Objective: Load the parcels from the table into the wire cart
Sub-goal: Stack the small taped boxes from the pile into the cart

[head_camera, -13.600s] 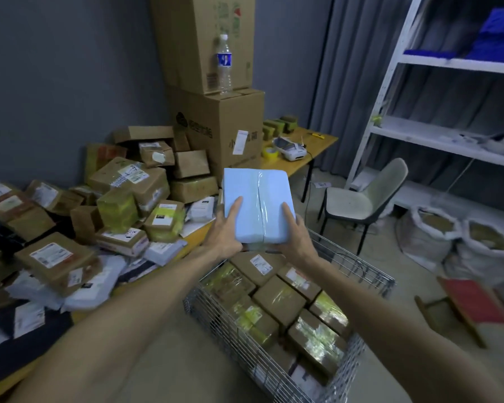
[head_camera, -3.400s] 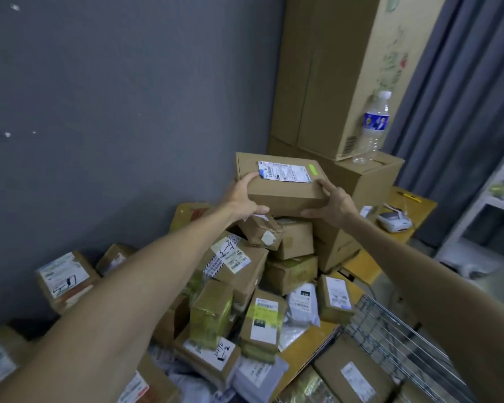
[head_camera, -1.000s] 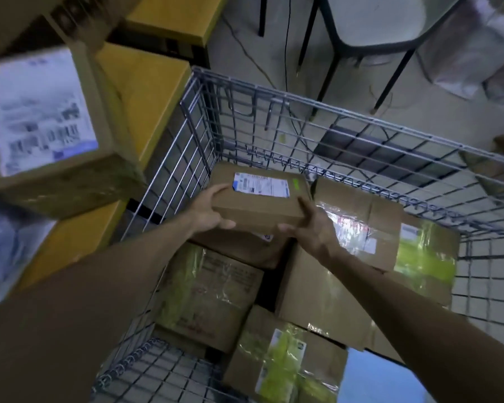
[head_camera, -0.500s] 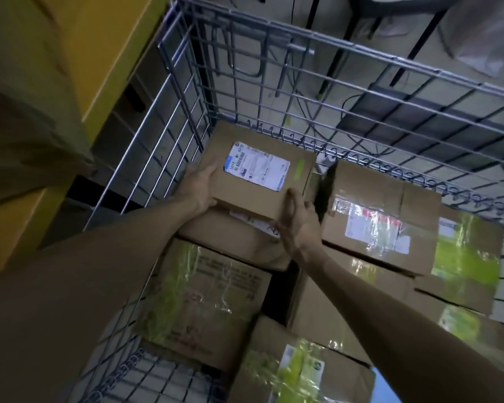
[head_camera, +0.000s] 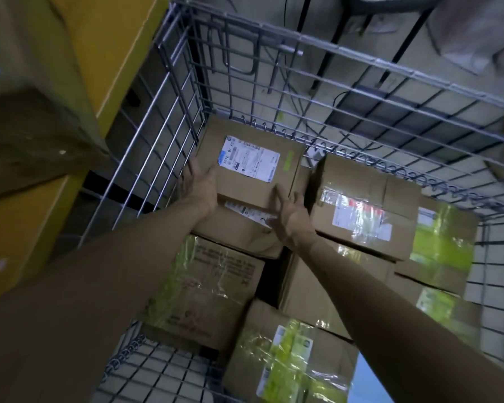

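Plainly brown parcel (head_camera: pixel 248 183) (white label (head_camera: pixel 249 162))

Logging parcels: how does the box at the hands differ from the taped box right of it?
The labelled box shows bare cardboard; the taped box shines with clear tape. The labelled box's sticker has a blue patch; the taped box's, red marks. Both are brown cardboard.

box (head_camera: pixel 246 161) in wire cart (head_camera: pixel 163 135) corner, left hand (head_camera: pixel 198 184), right hand (head_camera: pixel 291 216) touching

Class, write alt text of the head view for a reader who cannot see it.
A left hand and right hand touch a labelled cardboard box lying on other parcels in a wire cart beside a yellow table.
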